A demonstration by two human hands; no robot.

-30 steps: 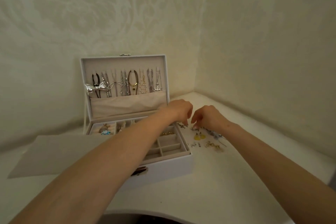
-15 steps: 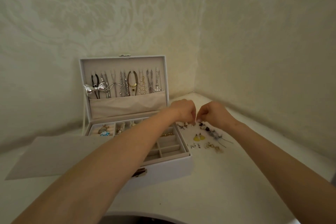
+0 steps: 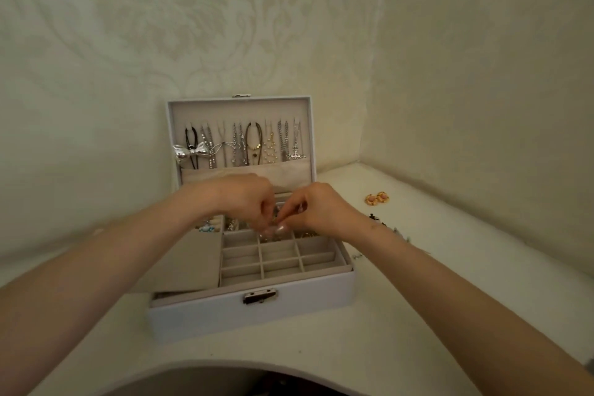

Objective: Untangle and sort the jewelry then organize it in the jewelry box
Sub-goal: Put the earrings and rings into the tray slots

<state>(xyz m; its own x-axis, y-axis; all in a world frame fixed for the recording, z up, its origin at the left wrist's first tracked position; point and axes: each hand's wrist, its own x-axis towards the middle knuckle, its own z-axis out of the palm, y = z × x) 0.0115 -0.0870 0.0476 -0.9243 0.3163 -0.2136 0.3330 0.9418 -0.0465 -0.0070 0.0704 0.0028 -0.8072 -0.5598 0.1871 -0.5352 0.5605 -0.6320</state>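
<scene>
White leatherette jewelry box point(image 3: 302, 302), square-cornered with a metal clasp point(image 3: 259, 296), is set open on a pale table point(image 3: 418, 315). Its compartment grid point(image 3: 279, 257) is lined in beige velvet, and chain and bead necklaces point(image 3: 250, 145) are hung in the upright lid point(image 3: 239, 109). Left hand point(image 3: 247, 202) and right hand point(image 3: 316, 209) are met above the rear compartments, fingers curled and pinched on what seems a small glinting piece point(image 3: 275, 219), poorly resolved. Pink-and-gold earrings point(image 3: 377, 198) are laid at right. A dark tangle point(image 3: 382, 223) is half hidden behind the right wrist.

Jewelry box point(image 3: 250, 312) sits on table point(image 3: 321, 350) before me, lid point(image 3: 238, 103) upright behind, necklaces point(image 3: 254, 146) hanging in lid. My left hand point(image 3: 247, 199) and right hand point(image 3: 318, 209) meet over back of compartments point(image 3: 279, 255). Earrings point(image 3: 377, 198) and loose pieces point(image 3: 379, 221) lie right of box.
</scene>
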